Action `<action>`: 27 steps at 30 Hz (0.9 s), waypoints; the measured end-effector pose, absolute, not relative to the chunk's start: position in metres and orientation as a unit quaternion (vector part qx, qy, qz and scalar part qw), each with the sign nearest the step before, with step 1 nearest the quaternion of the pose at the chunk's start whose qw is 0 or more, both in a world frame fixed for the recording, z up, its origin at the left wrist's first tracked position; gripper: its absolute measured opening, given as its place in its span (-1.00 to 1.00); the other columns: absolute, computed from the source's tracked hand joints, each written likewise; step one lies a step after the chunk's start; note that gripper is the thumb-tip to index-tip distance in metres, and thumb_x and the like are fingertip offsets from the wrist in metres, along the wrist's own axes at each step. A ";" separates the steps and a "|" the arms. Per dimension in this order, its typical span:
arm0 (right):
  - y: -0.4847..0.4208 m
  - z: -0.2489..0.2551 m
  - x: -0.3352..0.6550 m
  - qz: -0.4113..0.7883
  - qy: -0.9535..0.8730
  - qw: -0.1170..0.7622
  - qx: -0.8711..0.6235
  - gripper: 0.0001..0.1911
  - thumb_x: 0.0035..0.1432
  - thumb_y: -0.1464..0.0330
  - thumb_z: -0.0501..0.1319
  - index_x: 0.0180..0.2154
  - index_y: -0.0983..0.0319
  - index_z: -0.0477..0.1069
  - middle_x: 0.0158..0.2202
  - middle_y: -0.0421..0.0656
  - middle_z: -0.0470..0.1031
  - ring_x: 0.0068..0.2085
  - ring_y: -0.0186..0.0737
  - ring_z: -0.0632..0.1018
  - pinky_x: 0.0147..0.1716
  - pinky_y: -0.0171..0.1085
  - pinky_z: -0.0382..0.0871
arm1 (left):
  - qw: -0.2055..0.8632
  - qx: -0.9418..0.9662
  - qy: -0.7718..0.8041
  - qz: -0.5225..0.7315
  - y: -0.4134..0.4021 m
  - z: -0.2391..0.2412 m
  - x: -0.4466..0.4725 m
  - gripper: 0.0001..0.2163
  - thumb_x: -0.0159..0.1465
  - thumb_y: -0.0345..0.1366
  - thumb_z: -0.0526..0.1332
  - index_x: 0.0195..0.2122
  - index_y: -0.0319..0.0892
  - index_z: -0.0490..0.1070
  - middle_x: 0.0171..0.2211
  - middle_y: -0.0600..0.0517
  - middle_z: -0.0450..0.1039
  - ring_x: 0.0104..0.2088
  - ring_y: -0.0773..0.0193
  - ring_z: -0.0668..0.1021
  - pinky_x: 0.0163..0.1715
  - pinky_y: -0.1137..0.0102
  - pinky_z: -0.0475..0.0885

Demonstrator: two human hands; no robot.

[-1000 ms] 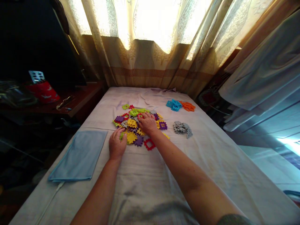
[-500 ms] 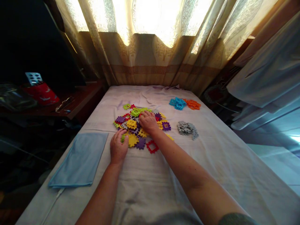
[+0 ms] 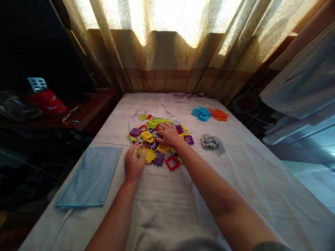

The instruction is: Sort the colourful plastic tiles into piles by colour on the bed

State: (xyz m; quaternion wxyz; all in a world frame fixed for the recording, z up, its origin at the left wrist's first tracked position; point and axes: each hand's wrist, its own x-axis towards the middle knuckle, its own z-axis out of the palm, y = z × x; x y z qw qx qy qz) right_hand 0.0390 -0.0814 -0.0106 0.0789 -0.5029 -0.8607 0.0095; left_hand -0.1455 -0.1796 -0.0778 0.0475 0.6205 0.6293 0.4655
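Note:
A heap of flat, toothed plastic pieces in yellow, purple, green and red (image 3: 154, 137) lies on the pale bed sheet (image 3: 167, 202). My right hand (image 3: 169, 134) rests on top of the heap, fingers spread and bent among the pieces. My left hand (image 3: 133, 162) lies at the heap's near left edge, fingers curled on a green piece (image 3: 139, 152). A red frame-shaped piece (image 3: 172, 162) sits at the heap's near edge.
Sorted small piles sit to the right: blue (image 3: 201, 113), orange (image 3: 218, 114) and grey (image 3: 212, 143). A folded blue cloth (image 3: 91, 176) lies at the left edge of the bed. A dark side table (image 3: 78, 116) with a red object stands left. Curtains hang behind.
The view has shifted slightly. My right hand has moved a little within the heap; my left hand stays at its near left edge.

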 end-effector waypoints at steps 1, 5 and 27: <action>-0.081 -0.009 0.038 0.006 -0.862 0.078 -0.500 -0.63 0.19 0.14 0.18 -0.05 0.15 0.57 0.28 -0.05 0.29 0.31 0.07 0.18 0.20 0.04 0.09 | 0.048 0.621 0.629 0.465 -0.180 -0.078 -0.145 -0.73 0.25 -0.24 0.14 -0.08 -0.12 0.50 0.03 -0.09 0.51 0.05 0.10 0.52 0.15 0.13 0.37; -0.080 -0.008 0.029 -0.019 -0.873 0.087 -0.479 -0.71 0.21 0.24 0.18 -0.16 0.22 0.59 0.12 -0.01 0.45 0.26 0.04 0.24 0.18 0.00 0.09 | 0.044 0.623 0.627 0.466 -0.180 -0.078 -0.145 -0.72 0.25 -0.23 0.13 -0.08 -0.15 0.50 0.04 -0.12 0.51 0.05 0.08 0.52 0.15 0.11 0.38; -0.108 -0.043 0.239 -0.077 -0.581 0.419 -0.693 -0.65 0.22 0.25 0.05 -0.21 0.24 0.57 -0.20 0.02 0.63 -0.18 -0.06 0.59 -0.11 -0.14 0.42 | 0.043 0.639 0.626 0.446 -0.178 -0.076 -0.150 -0.70 0.25 -0.17 0.11 -0.08 -0.13 0.50 0.03 -0.09 0.52 0.06 0.10 0.52 0.15 0.15 0.37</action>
